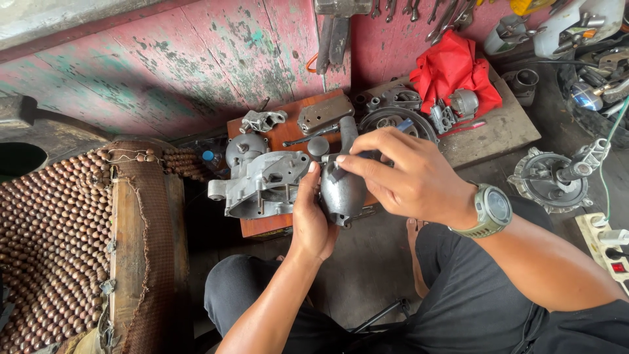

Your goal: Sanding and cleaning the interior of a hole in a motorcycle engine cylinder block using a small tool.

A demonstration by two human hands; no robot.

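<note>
Far left there was a wooden-bead seat cover (46, 242) draped over a worn frame, nothing to do with the job. Next over, a grey cast engine crankcase (262, 183) sat on a reddish wooden board (288, 131), with a small bracket (262, 120) and a flat cover plate (324, 113) lying on the far side of it. The left hand (313, 219) was cupped under a dark rounded metal housing (342, 191), fingers wrapped around its near side, holding it right up against the crankcase. The right hand (400, 174), with a watch (491, 211) on its wrist, came over the top, thumb and fingertips pinched on the housing's upper end. Seemed to me the trick here was keeping the bottom hand steady and letting the top fingers do the fine aligning, not forcing it. Further right sat a red rag (452, 69) with small parts on a board, then a round flywheel-like part (549, 180) on the floor, and a power strip (606, 246).
</note>
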